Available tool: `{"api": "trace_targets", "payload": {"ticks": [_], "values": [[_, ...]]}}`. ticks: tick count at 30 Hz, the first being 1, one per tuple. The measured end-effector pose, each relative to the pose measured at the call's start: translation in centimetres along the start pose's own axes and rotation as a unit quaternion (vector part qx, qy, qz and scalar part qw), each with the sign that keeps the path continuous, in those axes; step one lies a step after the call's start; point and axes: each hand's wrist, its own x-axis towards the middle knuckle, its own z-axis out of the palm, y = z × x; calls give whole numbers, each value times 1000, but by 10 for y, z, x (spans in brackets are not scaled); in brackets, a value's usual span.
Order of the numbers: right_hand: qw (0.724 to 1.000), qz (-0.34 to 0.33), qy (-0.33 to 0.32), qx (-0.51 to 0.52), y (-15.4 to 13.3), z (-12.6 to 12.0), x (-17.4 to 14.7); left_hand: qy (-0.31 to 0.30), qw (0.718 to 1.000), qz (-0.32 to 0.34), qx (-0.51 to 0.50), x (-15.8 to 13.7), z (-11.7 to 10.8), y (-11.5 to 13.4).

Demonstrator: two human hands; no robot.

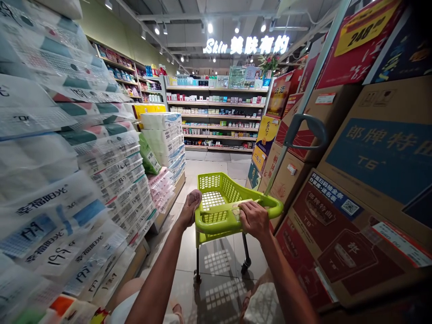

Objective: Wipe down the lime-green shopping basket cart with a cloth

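Note:
A lime-green plastic shopping cart (232, 220) with a lattice basket and dark wheeled legs stands in front of me. My right hand (254, 218) is closed over its handle bar, beside a pale label. At the cart's near left corner, my left hand (191, 210) is closed on a crumpled mauve cloth (195, 198); whether it also grips the rim is unclear. A long grey pole (278, 168) with a dark loop handle (306, 131) rises slantwise behind the cart's right end. The pole's lower end is hidden.
Stacked white tissue packs (111, 166) line the left side, on a low wooden base. Cardboard cartons (378, 130) are piled high close on the right. Tiled floor (216, 166) runs ahead to a shelf of small boxes and bottles (216, 105).

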Motion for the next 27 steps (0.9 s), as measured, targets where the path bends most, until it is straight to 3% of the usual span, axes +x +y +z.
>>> {"api": "trace_targets", "payload": {"ticks": [4, 6, 8, 10, 12, 16, 18, 23, 27], "values": [[1000, 2, 0, 0, 1, -2, -2, 46, 999, 1, 21, 16, -2, -13], [1000, 6, 5, 1, 3, -2, -2, 74, 992, 74, 67, 6, 0, -25], [1000, 9, 12, 9, 5, -2, -3, 85, 973, 187, 105, -15, 5, -34], [1000, 9, 16, 24, 10, -4, -6, 77, 949, 275, 130, -41, 9, -38], [999, 4, 17, 44, 16, -7, -10, 43, 934, 316, 158, -61, 10, -38], [997, -18, 8, 77, 32, -12, -17, -106, 902, 337, 250, -62, 0, -32], [996, -26, -3, 83, 38, -14, -19, -136, 894, 313, 290, -46, -6, -31], [996, -28, -11, 82, 42, -15, -13, -50, 948, 210, 234, -28, -6, -39], [998, -17, -9, 63, 41, -12, -10, 50, 945, 272, 174, -52, 7, -60]]}}
